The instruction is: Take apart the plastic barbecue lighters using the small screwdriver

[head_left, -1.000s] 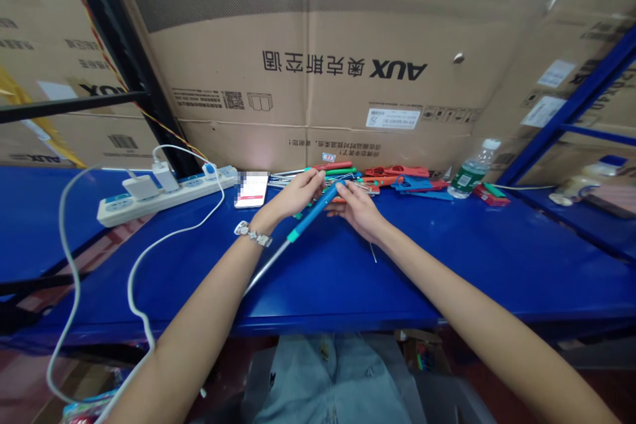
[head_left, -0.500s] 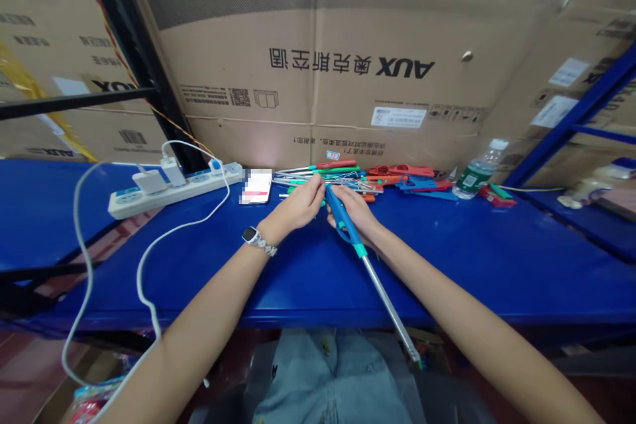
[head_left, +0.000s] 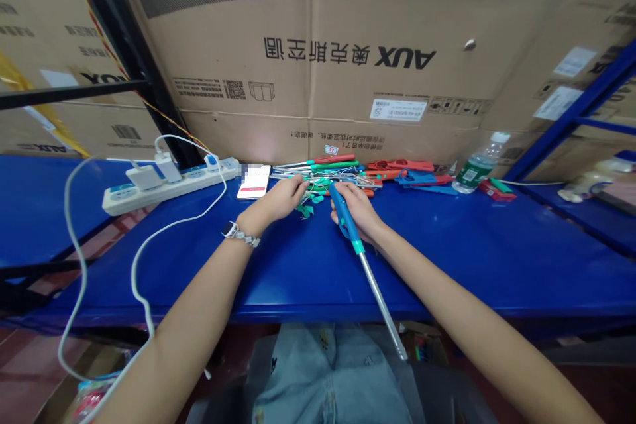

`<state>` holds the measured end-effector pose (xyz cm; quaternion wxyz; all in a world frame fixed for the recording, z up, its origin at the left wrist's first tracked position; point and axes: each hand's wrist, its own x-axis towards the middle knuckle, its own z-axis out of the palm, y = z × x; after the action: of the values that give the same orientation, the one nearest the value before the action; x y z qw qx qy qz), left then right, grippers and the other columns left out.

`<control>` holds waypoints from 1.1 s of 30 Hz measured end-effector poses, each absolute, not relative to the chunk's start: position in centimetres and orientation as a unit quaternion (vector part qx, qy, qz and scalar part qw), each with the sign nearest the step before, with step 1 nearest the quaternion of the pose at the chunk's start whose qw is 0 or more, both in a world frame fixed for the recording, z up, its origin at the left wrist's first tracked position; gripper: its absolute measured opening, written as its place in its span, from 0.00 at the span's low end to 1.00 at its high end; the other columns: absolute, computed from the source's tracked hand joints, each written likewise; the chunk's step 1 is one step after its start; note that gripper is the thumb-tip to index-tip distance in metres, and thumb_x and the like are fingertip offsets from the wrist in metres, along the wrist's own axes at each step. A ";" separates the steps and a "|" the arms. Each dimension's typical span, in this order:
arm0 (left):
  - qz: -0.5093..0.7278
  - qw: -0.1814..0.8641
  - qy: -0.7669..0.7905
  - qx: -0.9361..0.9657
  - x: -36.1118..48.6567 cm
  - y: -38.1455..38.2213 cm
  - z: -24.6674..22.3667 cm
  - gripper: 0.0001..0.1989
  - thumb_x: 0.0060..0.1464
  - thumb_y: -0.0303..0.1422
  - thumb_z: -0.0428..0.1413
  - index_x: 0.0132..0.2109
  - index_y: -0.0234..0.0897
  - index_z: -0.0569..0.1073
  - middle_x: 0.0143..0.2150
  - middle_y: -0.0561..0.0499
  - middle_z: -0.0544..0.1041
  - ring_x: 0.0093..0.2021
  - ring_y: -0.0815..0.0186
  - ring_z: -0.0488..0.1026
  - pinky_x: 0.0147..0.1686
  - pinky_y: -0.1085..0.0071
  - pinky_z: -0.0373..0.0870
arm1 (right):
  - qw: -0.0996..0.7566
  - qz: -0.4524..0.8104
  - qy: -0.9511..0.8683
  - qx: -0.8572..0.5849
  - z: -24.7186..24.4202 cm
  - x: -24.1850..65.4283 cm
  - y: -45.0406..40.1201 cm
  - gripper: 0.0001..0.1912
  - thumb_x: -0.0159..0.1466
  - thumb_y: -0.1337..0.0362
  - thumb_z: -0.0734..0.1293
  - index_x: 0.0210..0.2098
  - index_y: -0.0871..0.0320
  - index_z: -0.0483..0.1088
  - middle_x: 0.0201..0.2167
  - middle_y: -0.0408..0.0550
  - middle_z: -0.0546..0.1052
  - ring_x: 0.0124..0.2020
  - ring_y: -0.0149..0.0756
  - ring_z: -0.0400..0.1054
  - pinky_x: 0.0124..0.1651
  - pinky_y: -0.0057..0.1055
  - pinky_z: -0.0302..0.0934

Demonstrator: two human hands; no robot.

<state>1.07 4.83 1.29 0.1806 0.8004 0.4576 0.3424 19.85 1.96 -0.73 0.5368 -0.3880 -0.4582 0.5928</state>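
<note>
My right hand is closed round the blue handle of a long-necked lighter. Its metal tube slants down toward me, past the table's front edge. To the left of the lighter, my left hand has its fingertips pressed together at the edge of a pile of lighter parts; what they hold, if anything, is too small to make out. Small green plastic pieces lie just right of those fingers. Behind both hands are thin metal rods and a red-handled lighter.
Red and blue plastic lighter shells lie to the right, beside a water bottle and a small red box. A phone and a power strip with white cables are on the left. Cardboard cartons stand behind the blue table.
My left hand has moved left, away from the lighter's handle end, uncovering green pieces on the table. The lighter stays in my right hand, and the view has shifted slightly.
</note>
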 end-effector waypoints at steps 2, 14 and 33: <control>0.316 0.182 0.461 0.809 0.3 5.1 1.0 0.15 0.64 0.33 0.52 0.27 0.41 0.64 0.23 0.53 0.66 0.24 0.65 0.61 0.29 0.67 0.54 | 0.530 0.595 -0.457 -0.397 -0.9 20.1 2.0 0.20 0.59 0.49 0.73 0.38 0.52 0.62 0.17 0.33 0.70 0.12 0.29 0.62 0.14 0.26 0.56; 0.309 0.151 0.474 0.810 1.0 5.7 -0.1 0.20 0.64 0.40 0.54 0.24 0.39 0.67 0.21 0.53 0.66 0.22 0.67 0.59 0.28 0.69 0.54 | 0.500 0.604 -0.467 -0.409 -0.7 19.7 1.2 0.15 0.62 0.52 0.70 0.39 0.52 0.62 0.17 0.34 0.70 0.11 0.30 0.62 0.14 0.26 0.55; 0.421 0.391 0.295 0.763 2.5 2.5 2.3 0.21 0.51 0.38 0.67 0.51 0.38 0.76 0.46 0.45 0.80 0.40 0.63 0.77 0.37 0.69 0.72 | 0.682 0.595 -0.244 -0.347 0.6 22.3 2.7 0.10 0.61 0.63 0.74 0.34 0.56 0.68 0.27 0.42 0.79 0.29 0.31 0.75 0.37 0.29 0.75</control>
<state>2.53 2.46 2.28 0.3911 0.7632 0.2948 0.4215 22.28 2.65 0.64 0.6823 -0.3473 -0.2437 0.5954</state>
